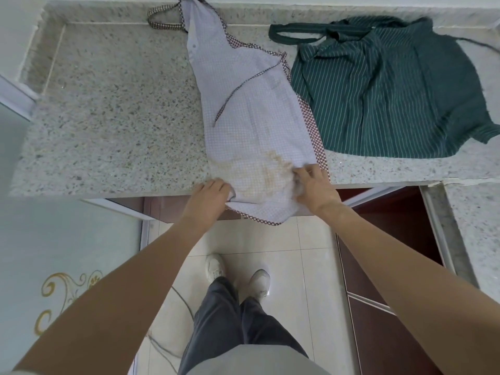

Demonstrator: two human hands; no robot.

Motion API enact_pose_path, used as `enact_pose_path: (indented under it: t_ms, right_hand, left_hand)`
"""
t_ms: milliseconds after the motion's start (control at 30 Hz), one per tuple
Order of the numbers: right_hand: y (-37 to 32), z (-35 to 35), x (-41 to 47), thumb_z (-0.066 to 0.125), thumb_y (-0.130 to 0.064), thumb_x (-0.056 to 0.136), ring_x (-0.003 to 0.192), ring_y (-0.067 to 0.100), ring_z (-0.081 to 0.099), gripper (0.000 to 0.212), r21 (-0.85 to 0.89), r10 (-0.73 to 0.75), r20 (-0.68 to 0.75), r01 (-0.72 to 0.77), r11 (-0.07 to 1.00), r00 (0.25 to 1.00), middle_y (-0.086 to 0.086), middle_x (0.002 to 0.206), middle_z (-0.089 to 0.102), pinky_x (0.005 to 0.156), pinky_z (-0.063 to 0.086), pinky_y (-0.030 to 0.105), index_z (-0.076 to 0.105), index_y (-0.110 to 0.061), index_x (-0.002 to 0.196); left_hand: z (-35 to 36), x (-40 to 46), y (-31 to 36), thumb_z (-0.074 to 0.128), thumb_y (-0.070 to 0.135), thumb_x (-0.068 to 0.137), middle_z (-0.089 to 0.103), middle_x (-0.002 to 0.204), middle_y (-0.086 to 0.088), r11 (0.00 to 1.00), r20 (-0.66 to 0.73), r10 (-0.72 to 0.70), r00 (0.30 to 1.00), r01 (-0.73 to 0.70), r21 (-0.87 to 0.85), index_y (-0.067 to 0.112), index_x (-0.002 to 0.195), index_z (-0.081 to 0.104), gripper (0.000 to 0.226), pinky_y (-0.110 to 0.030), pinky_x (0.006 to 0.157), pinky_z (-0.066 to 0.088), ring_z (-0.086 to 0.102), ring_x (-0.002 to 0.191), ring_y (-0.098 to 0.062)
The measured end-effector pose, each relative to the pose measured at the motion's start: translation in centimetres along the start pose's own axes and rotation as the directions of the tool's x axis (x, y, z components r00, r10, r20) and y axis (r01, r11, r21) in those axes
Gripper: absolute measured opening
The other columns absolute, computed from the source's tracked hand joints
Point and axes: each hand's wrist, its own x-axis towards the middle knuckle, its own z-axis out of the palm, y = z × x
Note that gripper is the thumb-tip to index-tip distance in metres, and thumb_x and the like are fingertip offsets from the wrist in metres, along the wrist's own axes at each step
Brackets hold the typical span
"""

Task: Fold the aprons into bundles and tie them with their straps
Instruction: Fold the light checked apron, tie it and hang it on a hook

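Observation:
A pale checked apron (251,112) with dark red checked trim lies folded lengthwise on the speckled stone counter (113,109), its neck loop (162,21) at the far end and its stained hem hanging over the front edge. My left hand (209,197) grips the hem's left corner at the counter edge. My right hand (315,186) grips the hem's right side, fingers curled into the cloth. A thin strap (243,87) lies across the apron. A dark green striped apron (387,87) lies spread out to the right, touching the checked one.
The green apron's loop (295,33) lies towards the back wall and a thin strap (476,44) trails off at the right. Dark red cabinet doors (387,239) stand below the counter. A cable (173,320) lies on the tiled floor by my feet.

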Motion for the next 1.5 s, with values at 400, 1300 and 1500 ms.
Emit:
enact_pose_path:
  t_ms: [400, 1300, 1500]
  right_hand:
    - [0.1, 0.4, -0.4, 0.059, -0.026, 0.09, 0.142, 0.037, 0.01, 0.07, -0.032, -0.018, 0.199, 0.025, 0.999, 0.98, 0.013, 0.156, 0.001, 0.116, 0.02, 0.043, 0.021, -0.02, 0.149]
    - [2.6, -1.7, -0.8, 0.054, -0.019, 0.094, 0.069, 0.022, 0.054, 0.013, 0.903, 0.558, 0.102, -0.312, 0.295, 0.824, 0.013, 0.087, 0.058, 0.055, 0.05, 0.027, 0.047, -0.008, 0.092]
    - [2.8, -1.1, -1.0, 0.05, -0.024, 0.095, 0.058, 0.017, 0.046, 0.028, 0.836, 0.592, 0.046, -0.356, 0.417, 0.804, 0.01, 0.086, 0.054, 0.041, 0.038, 0.025, 0.048, -0.001, 0.11]
  left_hand:
    - [-4.0, 0.5, 0.9, 0.053, -0.005, 0.078, 0.044, 0.095, -0.017, 0.936, -0.112, -0.044, 0.993, 0.002, -0.351, 0.0, 0.094, 0.051, 0.017, -0.041, 0.048, 0.043, 0.049, 0.059, -0.035]
    - [-7.1, 0.9, 2.7, 0.056, 0.017, 0.092, 0.058, 0.076, -0.006, 0.587, -0.109, -0.513, 0.851, 0.256, -0.768, 0.011, 0.094, 0.047, 0.011, -0.027, 0.059, 0.045, 0.057, 0.071, -0.024]
    - [-7.6, 0.2, 3.3, 0.041, 0.036, 0.098, 0.064, 0.098, -0.01, 0.962, -0.038, -0.257, 0.966, 0.259, 0.088, 0.013, 0.122, 0.041, 0.034, -0.034, 0.063, 0.037, 0.062, 0.09, -0.029]
